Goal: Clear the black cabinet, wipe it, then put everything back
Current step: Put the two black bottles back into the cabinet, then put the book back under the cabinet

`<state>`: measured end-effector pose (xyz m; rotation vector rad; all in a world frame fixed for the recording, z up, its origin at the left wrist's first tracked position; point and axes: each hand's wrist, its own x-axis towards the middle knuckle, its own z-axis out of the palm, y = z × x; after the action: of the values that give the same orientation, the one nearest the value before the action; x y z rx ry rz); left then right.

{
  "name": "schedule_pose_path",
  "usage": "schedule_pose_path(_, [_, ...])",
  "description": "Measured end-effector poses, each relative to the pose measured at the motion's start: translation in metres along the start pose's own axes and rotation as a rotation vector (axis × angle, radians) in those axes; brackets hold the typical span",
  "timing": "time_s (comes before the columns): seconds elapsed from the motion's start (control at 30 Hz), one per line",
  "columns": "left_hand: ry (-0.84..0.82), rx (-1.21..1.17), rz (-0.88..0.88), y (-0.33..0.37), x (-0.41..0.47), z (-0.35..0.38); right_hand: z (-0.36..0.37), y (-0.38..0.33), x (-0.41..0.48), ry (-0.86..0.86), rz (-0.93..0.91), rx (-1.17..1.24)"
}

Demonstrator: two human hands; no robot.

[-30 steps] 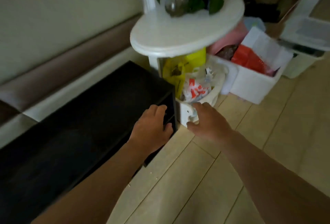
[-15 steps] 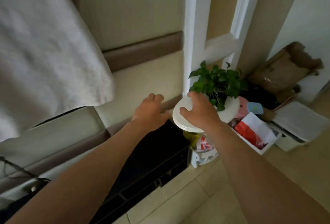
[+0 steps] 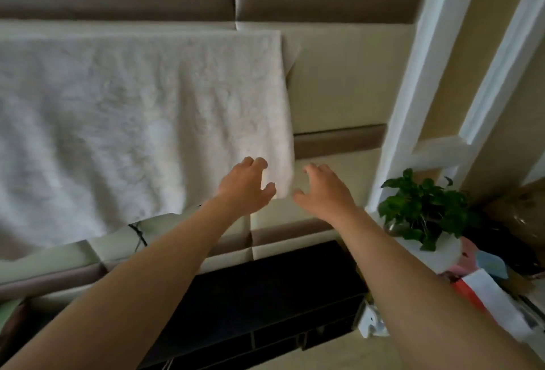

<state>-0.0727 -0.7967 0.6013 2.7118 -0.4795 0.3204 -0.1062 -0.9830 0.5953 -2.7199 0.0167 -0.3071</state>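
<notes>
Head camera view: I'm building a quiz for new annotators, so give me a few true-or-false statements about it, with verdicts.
1. The left hand and right hand hold nothing. True.
2. A white towel hangs on the wall above the black cabinet. True.
3. The plant stands on the cabinet. False: it stands on a white round table to the cabinet's right.
4. The right hand grips the plant. False: it hovers by the towel's lower corner, apart from the plant.

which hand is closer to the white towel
Left. The left hand overlaps the towel's lower right corner in the view. The right hand is just past the towel's right edge, in front of the bare wall panel.
</notes>
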Motion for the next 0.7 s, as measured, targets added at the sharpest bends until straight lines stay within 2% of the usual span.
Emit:
schedule_pose_path(0.13, [0.041,0.038,-0.099,-0.093,-0.050,-0.062,0.037,-0.110,-0.004,-0.042,-0.077,0.028])
schedule_pose_path(0.4, [0.126,0.127,-0.325,-0.255,-0.153,-0.168,0.108,-0.331,-0.019,-0.140,-0.379,0.040])
schedule_pose_path(0.53, [0.165,0.129,-0.424,-0.305,-0.191,-0.200,0.127,-0.395,-0.022,-0.176,-0.484,-0.007])
schedule_pose_path(0.7, [0.179,0.138,-0.547,-0.341,-0.221,-0.214,0.144,-0.435,-0.020,-0.231,-0.585,-0.019])
